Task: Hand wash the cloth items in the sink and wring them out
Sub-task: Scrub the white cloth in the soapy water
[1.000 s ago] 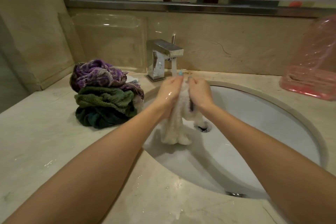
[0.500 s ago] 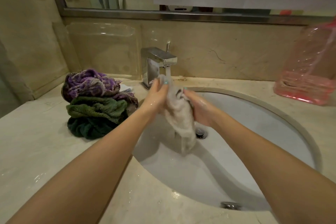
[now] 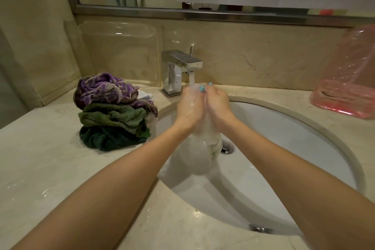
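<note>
Over the white sink I hold a wet white cloth under the running chrome faucet. My left hand and my right hand are pressed together, both gripping the cloth's upper end just below the water stream. The rest of the cloth hangs blurred below my wrists, above the drain. Water runs over my left hand's fingers.
A pile of cloths sits on the marble counter left of the sink: a purple one on top, a green one, a dark green one below. A pink plastic bag stands at the right. A mirror runs behind.
Half a second ago my hands were apart with the cloth stretched between them. Now they have come together under the stream, and the cloth hangs lower and blurred.
</note>
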